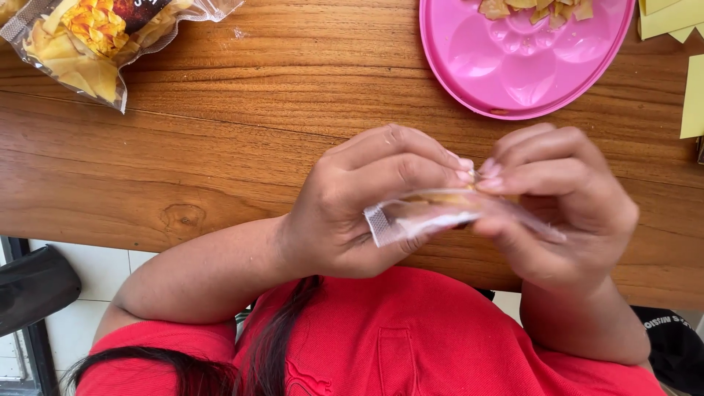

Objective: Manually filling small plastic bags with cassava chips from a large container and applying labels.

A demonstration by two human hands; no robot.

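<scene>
1. The small clear plastic snack packet (433,213) sits above the wooden surface (220,147), pinched by the left hand (359,205) and right hand (565,213).
2. It looks light, crinkly, slippery; contents seem brittle.
3. Best gripped at the sealed edges.

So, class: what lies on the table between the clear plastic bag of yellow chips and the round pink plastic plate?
In the head view, only bare wooden tabletop lies between the chip bag and the pink plate.
</scene>
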